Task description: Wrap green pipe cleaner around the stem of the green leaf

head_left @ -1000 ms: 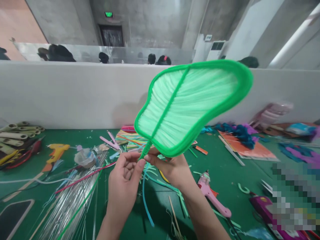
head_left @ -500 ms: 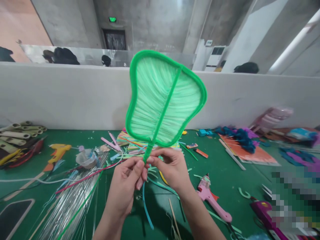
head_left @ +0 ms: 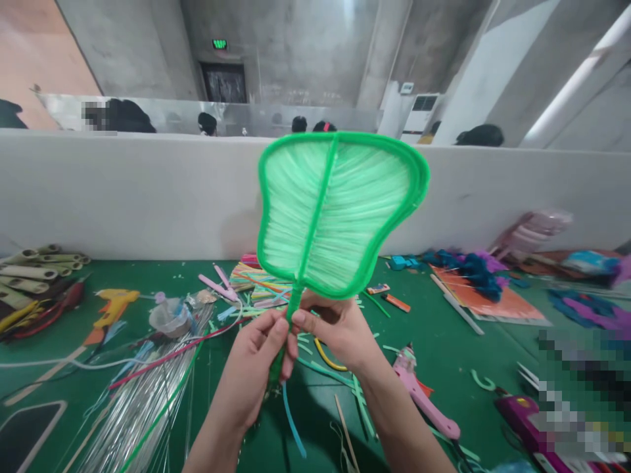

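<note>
I hold a green leaf-shaped craft piece (head_left: 340, 210) upright in front of me, its fuzzy green rim around pale green strands and a green midrib. My left hand (head_left: 256, 368) is closed around its green stem from below. My right hand (head_left: 340, 328) pinches the stem just under the leaf blade. Both hands hover above the green table (head_left: 444, 341).
A pink glue gun (head_left: 424, 397) lies right of my hands, a yellow glue gun (head_left: 111, 305) at the left. Silvery wires (head_left: 138, 401), coloured strips (head_left: 256, 276), rolled tubes (head_left: 34, 269) and orange paper (head_left: 488, 295) litter the table. A white partition (head_left: 123, 190) stands behind, with people's heads beyond.
The leaf has swung from tilted right to upright and turned to face me. My left hand has slid its grip lower down the stem.
</note>
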Motion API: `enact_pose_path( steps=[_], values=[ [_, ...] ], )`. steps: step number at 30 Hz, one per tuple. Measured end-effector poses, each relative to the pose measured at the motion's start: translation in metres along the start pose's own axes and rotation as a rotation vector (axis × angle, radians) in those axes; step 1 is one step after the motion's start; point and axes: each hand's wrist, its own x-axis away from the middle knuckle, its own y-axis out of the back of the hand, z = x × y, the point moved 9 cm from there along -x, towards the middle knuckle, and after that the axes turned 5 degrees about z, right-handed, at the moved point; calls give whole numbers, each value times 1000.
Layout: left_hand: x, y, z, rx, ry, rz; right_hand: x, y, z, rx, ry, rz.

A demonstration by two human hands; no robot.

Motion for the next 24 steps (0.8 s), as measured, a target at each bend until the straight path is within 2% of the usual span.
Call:
enact_pose_path(
  steps=[4, 6, 7, 12, 19, 24],
  values=[
    [11, 10, -31, -662, -332, -317, 3, 15, 4, 231, 31, -188],
    [19, 12, -36, -805, -413, -433, 4, 15, 5, 300, 30, -221],
    [19, 13, -34, -801, -403, -433, 4, 13, 4, 314, 22, -206],
    [10, 17, -15, -394, -180, -192, 0, 3, -2, 192, 3, -64],
    [14, -1, 6, 217, 53, 67, -1, -16, -16, -290, -79, 154],
    [13, -18, 19, 503, 189, 192, 0, -20, -22, -387, -138, 113]
  ],
)
